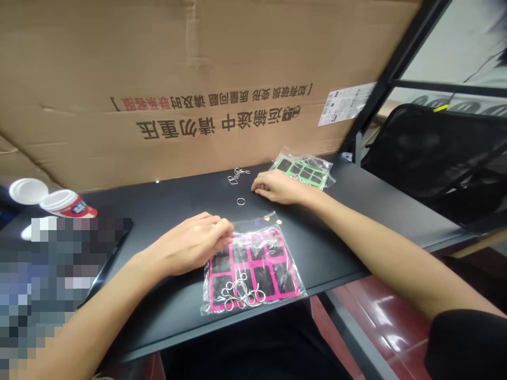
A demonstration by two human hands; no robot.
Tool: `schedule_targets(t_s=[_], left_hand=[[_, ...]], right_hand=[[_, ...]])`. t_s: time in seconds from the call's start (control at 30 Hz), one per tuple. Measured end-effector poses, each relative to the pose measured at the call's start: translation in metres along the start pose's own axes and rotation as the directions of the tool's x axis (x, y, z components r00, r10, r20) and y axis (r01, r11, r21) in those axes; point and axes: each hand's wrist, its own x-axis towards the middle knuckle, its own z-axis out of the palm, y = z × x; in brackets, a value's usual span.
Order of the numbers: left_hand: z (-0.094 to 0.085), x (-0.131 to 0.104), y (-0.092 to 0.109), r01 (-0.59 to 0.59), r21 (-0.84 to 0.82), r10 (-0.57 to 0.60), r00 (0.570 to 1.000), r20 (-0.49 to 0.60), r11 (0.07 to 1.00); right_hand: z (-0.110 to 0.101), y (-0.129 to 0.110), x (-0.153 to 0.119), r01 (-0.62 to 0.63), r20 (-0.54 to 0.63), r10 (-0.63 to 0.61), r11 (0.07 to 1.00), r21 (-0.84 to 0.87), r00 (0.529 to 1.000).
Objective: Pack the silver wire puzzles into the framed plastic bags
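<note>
My left hand [204, 240] pinches the upper left edge of a clear plastic bag [222, 237]. Inside the bag lie a pink-framed black grid [272, 263] and several small metal rings or wire pieces [241, 293] near its bottom edge. My right hand [277, 186] rests low over the black table, its fingers curled and closed at the tips; whatever they may hold is hidden. Just behind that hand lies a second clear bag with a green-framed grid [303, 171], partly covered by the hand. A single metal ring [241, 201] sits on the table between both hands.
Several small wire pieces [237, 175] lie at the back of the table [182, 196]. A large cardboard sheet [198, 63] stands along the back edge. At left are a red-and-white tub [75, 205] and a blurred-out patch. A black chair [435, 142] stands at right.
</note>
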Motion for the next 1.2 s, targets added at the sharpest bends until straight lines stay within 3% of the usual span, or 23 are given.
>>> schedule_targets(t_s=[0.13,0.23,0.3,0.4,0.47,0.53,0.6,0.7,0.73,0.8,0.87,0.9,0.97,1.1,1.2], left_hand=[[0.000,0.000,0.000,0.000,-0.001,0.000,1.000,0.004,1.000],[0.000,0.000,0.001,0.002,-0.005,-0.002,1.000,0.006,1.000],[-0.002,0.000,0.001,0.001,-0.001,-0.001,1.000,0.008,1.000],[-0.003,0.001,0.003,-0.013,0.010,0.013,1.000,0.004,1.000],[-0.002,0.001,0.003,-0.022,0.017,0.022,1.000,-0.004,1.000],[-0.001,0.001,0.002,-0.028,0.022,0.028,1.000,-0.011,0.999],[0.000,0.002,0.001,-0.041,0.030,0.042,0.999,-0.022,0.999],[-0.005,0.004,0.003,-0.143,0.120,0.153,0.985,-0.080,0.982],[-0.008,0.005,0.006,-0.210,0.195,0.234,0.966,-0.112,0.958],[-0.017,0.006,0.013,-0.338,0.392,0.430,0.885,-0.178,0.856],[-0.023,0.008,0.021,-0.365,0.525,0.547,0.800,-0.246,0.769],[-0.025,0.008,0.024,-0.362,0.532,0.559,0.783,-0.272,0.766],[-0.021,0.009,0.025,-0.362,0.442,0.510,0.813,-0.281,0.821],[-0.005,0.009,0.013,-0.240,0.196,0.270,0.952,-0.141,0.951],[0.000,0.007,0.007,-0.127,0.114,0.136,0.988,-0.075,0.985]], right_hand=[[-0.004,-0.016,-0.003,-0.095,-0.099,0.123,0.965,0.245,0.987],[-0.012,-0.046,-0.006,-0.074,-0.190,0.214,0.828,0.555,0.958],[-0.019,-0.068,-0.009,-0.023,-0.127,0.157,0.711,0.703,0.979],[-0.028,-0.089,-0.012,-0.021,0.105,-0.105,0.601,0.799,0.989],[-0.028,-0.087,-0.011,-0.010,0.103,-0.116,0.613,0.790,0.988],[-0.021,-0.075,-0.008,0.017,-0.022,-0.002,0.725,0.689,1.000],[-0.010,-0.059,-0.005,0.028,-0.122,0.035,0.878,0.477,0.992],[0.008,-0.042,-0.001,0.076,-0.089,-0.060,0.977,0.197,0.994],[0.013,-0.040,0.000,0.097,-0.062,-0.089,0.984,0.147,0.994],[0.018,-0.041,0.002,0.120,-0.032,-0.118,0.988,0.097,0.993],[0.018,-0.045,0.003,0.134,-0.018,-0.133,0.986,0.098,0.991],[0.016,-0.048,0.003,0.135,-0.011,-0.134,0.985,0.109,0.991],[0.012,-0.052,0.003,0.122,0.001,-0.123,0.984,0.129,0.992],[0.007,-0.056,0.002,0.063,0.002,-0.064,0.978,0.197,0.998],[0.007,-0.057,0.000,0.011,-0.008,-0.010,0.956,0.292,1.000]])
